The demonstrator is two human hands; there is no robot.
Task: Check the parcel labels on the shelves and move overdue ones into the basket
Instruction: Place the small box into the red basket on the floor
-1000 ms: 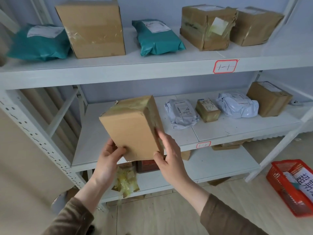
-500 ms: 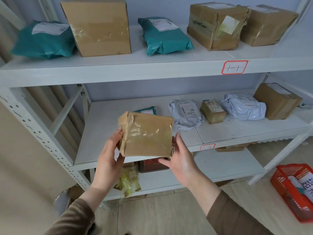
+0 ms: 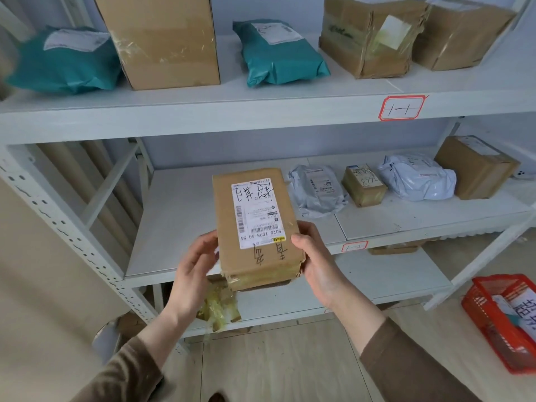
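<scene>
Two hands on one brown box (image 3: 255, 227), held in front of the middle shelf (image 3: 179, 216), label face up toward the camera. Left hand (image 3: 194, 265) cups the box's left edge, fingers curled round toward the underside. Right hand (image 3: 316, 256) clamps the right edge, thumb on top near the corner, fingers out of sight beneath. Grip looks firm on both sides; box clear of the shelf, tilted slightly.

Step in hand, by my read: checking the label (image 3: 256, 211). It reads upside down from this angle, with handwritten marks across its far end and more marker on the cardboard below it. Tips:
- Rotate the box half a turn in the plane so print faces the reader, or tilt the head; don't guess at the date inverted.
- Keep the right thumb off the label's lower corner; it sits just beside the barcode.
- Near end of the box is crushed, tape loose. Support from below, don't squeeze the sides.
- Handwriting may be the overdue flag; can't decode it reliably here.

If overdue: red basket (image 3: 504, 320) sits on the floor at lower right, well apart from the box, already holding a sheet with printed characters. Carrying right-handed would suit, left freed for the next parcel. If not overdue: return to the bare left part of the middle shelf.

Remaining parcels on that shelf: two grey bags, a small box between them, a larger box at far right. Top shelf (image 3: 261, 111) holds more boxes and teal bags.
</scene>
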